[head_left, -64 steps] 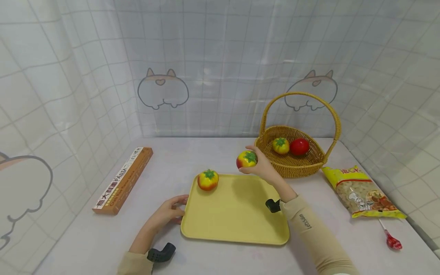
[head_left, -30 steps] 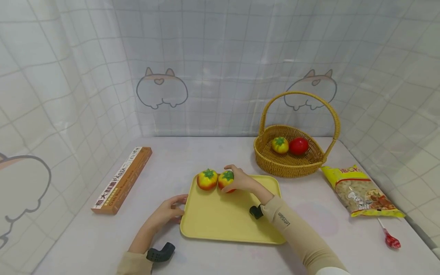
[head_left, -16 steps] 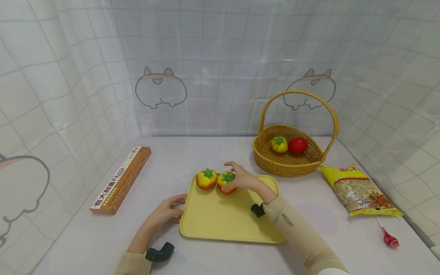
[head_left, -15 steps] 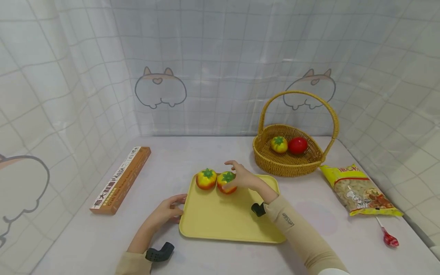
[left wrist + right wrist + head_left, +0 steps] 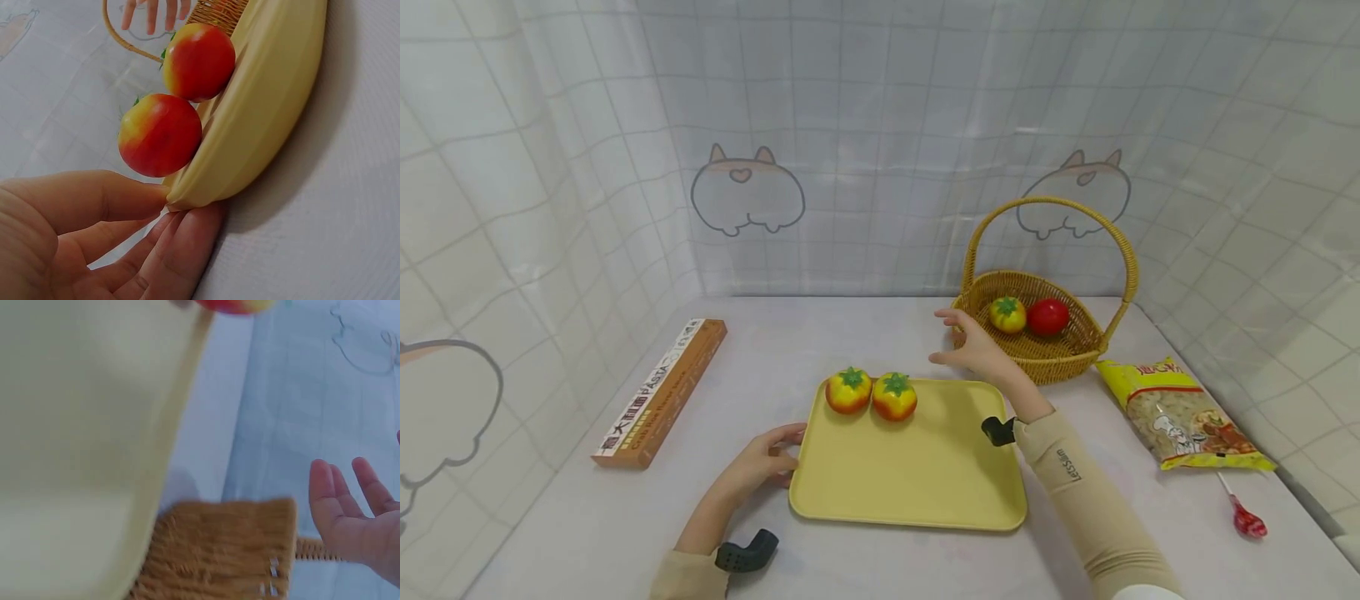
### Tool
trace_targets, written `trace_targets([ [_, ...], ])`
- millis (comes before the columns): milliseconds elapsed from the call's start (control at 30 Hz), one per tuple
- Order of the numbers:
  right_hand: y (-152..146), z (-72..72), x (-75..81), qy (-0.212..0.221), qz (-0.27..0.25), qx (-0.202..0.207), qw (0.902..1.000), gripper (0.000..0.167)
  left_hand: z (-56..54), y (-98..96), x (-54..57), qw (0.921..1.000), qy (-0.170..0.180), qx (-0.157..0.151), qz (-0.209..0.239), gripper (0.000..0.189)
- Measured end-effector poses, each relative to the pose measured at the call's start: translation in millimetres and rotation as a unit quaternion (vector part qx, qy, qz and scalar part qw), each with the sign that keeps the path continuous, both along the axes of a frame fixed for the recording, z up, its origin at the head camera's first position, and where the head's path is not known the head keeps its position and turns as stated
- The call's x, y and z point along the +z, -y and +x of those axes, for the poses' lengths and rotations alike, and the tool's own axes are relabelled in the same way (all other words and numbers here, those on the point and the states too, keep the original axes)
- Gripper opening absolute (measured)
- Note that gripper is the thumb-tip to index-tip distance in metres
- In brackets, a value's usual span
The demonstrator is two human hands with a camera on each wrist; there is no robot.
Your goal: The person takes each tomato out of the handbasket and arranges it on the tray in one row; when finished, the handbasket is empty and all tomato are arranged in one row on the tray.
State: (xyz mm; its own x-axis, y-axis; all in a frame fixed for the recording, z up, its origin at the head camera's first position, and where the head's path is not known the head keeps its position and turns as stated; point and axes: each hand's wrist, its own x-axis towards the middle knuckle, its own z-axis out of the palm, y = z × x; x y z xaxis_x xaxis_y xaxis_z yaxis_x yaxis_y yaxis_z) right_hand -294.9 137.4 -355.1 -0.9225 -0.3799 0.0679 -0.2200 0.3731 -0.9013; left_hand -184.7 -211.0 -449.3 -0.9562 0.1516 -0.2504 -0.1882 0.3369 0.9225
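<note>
Poster: Anyone got a count for the bench (image 5: 880,567), front to back?

Reply: One lollipop (image 5: 1249,523), one yellow tray (image 5: 910,475) carrying two red-and-yellow fruits (image 5: 848,393) side by side along its far edge, one bag (image 5: 1183,421), one pasta box (image 5: 662,392), then one wicker basket (image 5: 1052,372) with a yellow fruit (image 5: 1007,317) and a red fruit (image 5: 1048,317).

Poster: And the hands?

Reply: Two. Left hand (image 5: 762,460) has thumb and fingers clamped on the tray's left rim. Right hand (image 5: 977,348) is further out near the basket's left end, thumb and fingers spread apart.
</note>
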Motion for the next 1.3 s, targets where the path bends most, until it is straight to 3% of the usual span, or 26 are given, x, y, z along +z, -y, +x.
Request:
trace_targets([
  [300,-35.3,-13.7,16.1,-0.029,-0.038,-0.049,0.9977,0.067,0.2,0.6,-0.5,1.0000,0.000,-0.005,0.001,0.062],
  [533,-60.9,-25.5,14.8,-0.052,-0.057,-0.082,0.9936,0.064,-0.1,2.8,-1.6,0.9998,0.002,-0.017,0.007,0.063],
  [1067,-91.8,-52.2,12.3,-0.054,-0.056,-0.112,0.9907,0.065,-2.1,7.2,-4.3,0.9983,-0.014,-0.047,0.032,0.065],
  [1200,-91.7,-48.5,15.0,-0.042,-0.050,-0.109,0.9919,0.064,-1.6,6.5,-5.8,0.9988,-0.005,-0.041,0.027,0.066],
  [1300,-94.5,-54.5,9.1,-0.039,-0.044,-0.106,0.9926,0.065,-1.6,5.7,-4.3,0.9993,0.000,-0.032,0.020,0.066],
])
